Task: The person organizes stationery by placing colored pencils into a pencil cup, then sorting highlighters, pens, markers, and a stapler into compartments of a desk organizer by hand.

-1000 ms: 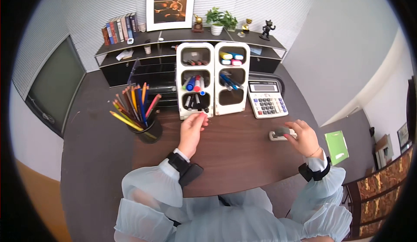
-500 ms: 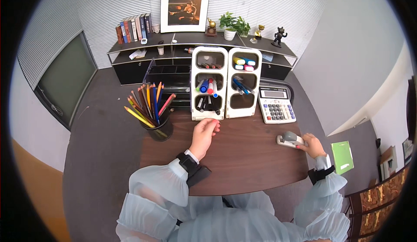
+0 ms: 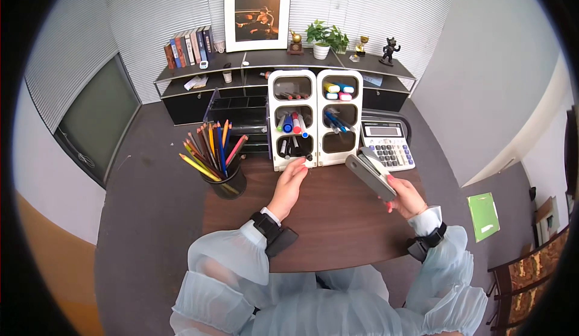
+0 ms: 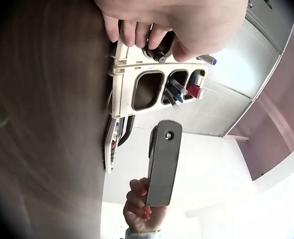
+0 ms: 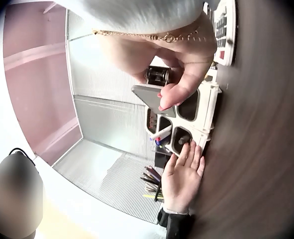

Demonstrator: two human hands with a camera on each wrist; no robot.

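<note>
Head view shows my right hand (image 3: 405,196) gripping the stapler (image 3: 371,174) lifted beside the organizer (image 3: 315,119), steadied by my flat left hand (image 3: 291,184); swung carelessly, it could knock pens loose.

Pale blue sheer puffed sleeves (image 3: 229,263), black wrist straps (image 3: 266,226), thin gold bracelet (image 5: 162,37), red-painted fingernails (image 5: 163,107)

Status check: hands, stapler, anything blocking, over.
Right hand grips the grey stapler, lifted off the desk, tilted. Left hand open, fingertips touching the white pen organizer. Calculator just behind the stapler; nothing blocking.
</note>
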